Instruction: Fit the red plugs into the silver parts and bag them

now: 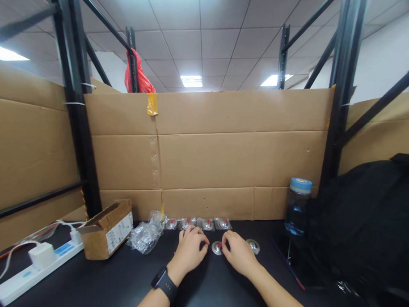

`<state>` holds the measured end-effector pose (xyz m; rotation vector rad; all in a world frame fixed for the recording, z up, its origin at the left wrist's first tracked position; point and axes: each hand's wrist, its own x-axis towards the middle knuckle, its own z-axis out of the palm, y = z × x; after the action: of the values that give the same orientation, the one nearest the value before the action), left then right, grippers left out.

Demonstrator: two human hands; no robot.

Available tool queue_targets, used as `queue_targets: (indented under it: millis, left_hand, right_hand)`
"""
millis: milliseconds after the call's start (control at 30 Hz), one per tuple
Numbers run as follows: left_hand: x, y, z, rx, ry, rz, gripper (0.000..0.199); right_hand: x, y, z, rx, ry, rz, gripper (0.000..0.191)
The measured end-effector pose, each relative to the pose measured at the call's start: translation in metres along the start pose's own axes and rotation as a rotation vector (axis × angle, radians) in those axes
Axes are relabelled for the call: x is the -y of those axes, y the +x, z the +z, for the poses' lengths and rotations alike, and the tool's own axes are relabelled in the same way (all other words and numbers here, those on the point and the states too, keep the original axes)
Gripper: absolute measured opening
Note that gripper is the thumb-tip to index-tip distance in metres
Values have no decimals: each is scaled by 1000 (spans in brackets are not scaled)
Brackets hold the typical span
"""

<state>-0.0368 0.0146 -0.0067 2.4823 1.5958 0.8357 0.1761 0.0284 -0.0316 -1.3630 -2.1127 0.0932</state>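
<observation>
My right hand (239, 251) is closed, thumb and forefinger pinching at the small red part of a round, shiny metal disc (216, 249) on the black table. Another metal disc (253, 246) lies just beyond the right side of that hand. My left hand (191, 249), with a dark watch (164, 284) on its wrist, rests left of the first disc. Its fingers are curled and the thumb and forefinger come close together; what they hold, if anything, is hidden. A speck of red shows at its left edge. Behind the hands several similar discs (207, 224) in clear bags form a row.
Crumpled clear plastic (147, 234) and an open cardboard box (108, 230) lie to the left, beside a white power strip (37, 273). On the right stand a blue-lidded bottle (297, 206), a dark flat device (300, 262) and a black bag (371, 228). Cardboard walls (208, 160) enclose the table.
</observation>
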Motion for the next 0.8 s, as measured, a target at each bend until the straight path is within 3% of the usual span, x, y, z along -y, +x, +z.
queue_targets:
  millis: [267, 433, 567, 667, 800]
  left_hand:
    - [15, 1, -14, -32, 61, -63, 18]
    - [32, 0, -23, -63, 262, -221, 29]
    - [57, -5, -49, -133, 432, -405, 44]
    - [83, -11, -73, -208, 441, -576, 54]
    - [114, -18, -84, -63, 385, -673, 74]
  right_hand:
    - [1, 4, -3, 12, -2, -16, 11]
    - [3, 3, -5, 54, -17, -37, 9]
    - [1, 4, -11, 61, -20, -58, 8]
    - [-4, 6, -20, 30, -51, -54, 12]
    - [-18, 9, -33, 21, -97, -24, 14]
